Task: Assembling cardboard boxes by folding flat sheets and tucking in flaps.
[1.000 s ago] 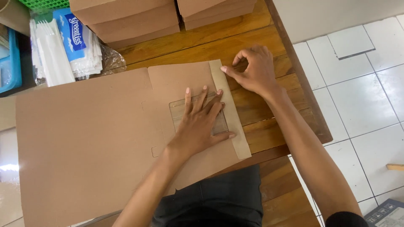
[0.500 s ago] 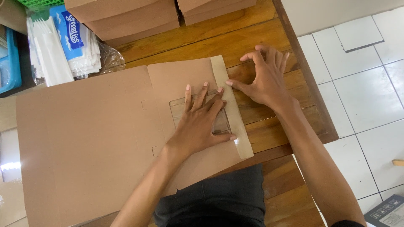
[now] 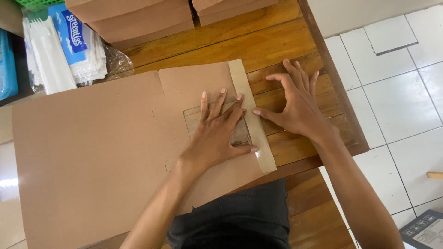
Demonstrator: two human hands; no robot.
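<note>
Right hand point(image 3: 300, 108) slid down the flap point(image 3: 251, 115), now released, left hand point(image 3: 219, 131) spread flat on cardboard sheet point(image 3: 92, 161), wooden table point(image 3: 258, 41), white floor tiles point(image 3: 397, 83) at 3 o'clock.

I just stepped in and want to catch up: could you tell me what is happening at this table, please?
A person is working a flat brown cardboard sheet on the wooden table. The left hand presses flat over the sheet's clear plastic window. The right hand rests beside it, thumb at the narrow cardboard edge flap. Stacked brown cardboard boxes sit at the far side.
</note>
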